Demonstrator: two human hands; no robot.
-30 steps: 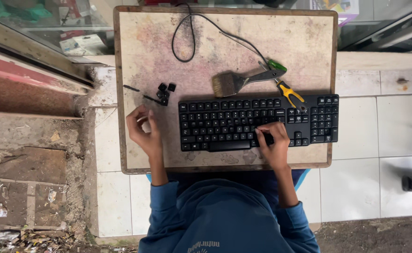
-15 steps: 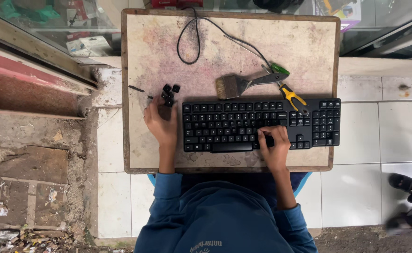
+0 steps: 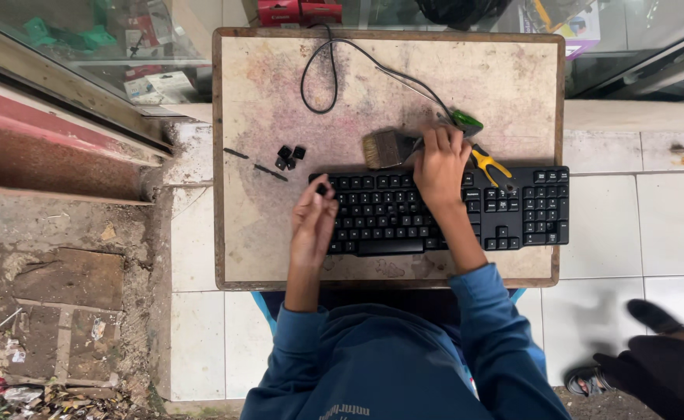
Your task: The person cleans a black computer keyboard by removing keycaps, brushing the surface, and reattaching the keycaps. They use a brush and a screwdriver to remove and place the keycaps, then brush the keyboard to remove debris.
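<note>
Left hand: the left hand (image 3: 313,225) has come back from the loose keycaps, where it was half a second ago, and now sits over the left end of the black keyboard (image 3: 443,210). Its fingers are drawn together, pinching what looks like a small black keycap (image 3: 322,189) at the keyboard's top left corner; whether the cap is seated or only held there cannot be told.

Right hand: the right hand (image 3: 439,163) has left the lower middle of the keyboard, where it pressed with a dark tool a moment ago, and now reaches past the top edge. Its fingers curl over the handle of the paintbrush (image 3: 388,148), touching it; a full grip cannot be confirmed.

Keyboard: it lies across the near half of the desk (image 3: 241,93), much as before, its cable (image 3: 334,70) looping toward the far edge.

Loose parts: a few black keycaps (image 3: 289,156) and two thin dark strips (image 3: 252,162) rest on the desk left of the keyboard, apart from both hands.

Tools: a green-handled tool (image 3: 466,120) and yellow-handled pliers (image 3: 489,163) lie just beside the right hand.

Meaning: the work appears to shift from prying at keys to refitting a cap and brushing.

Nearby: another person's dark sleeve (image 3: 661,358) shows at the lower right, on the tiled floor side.
</note>
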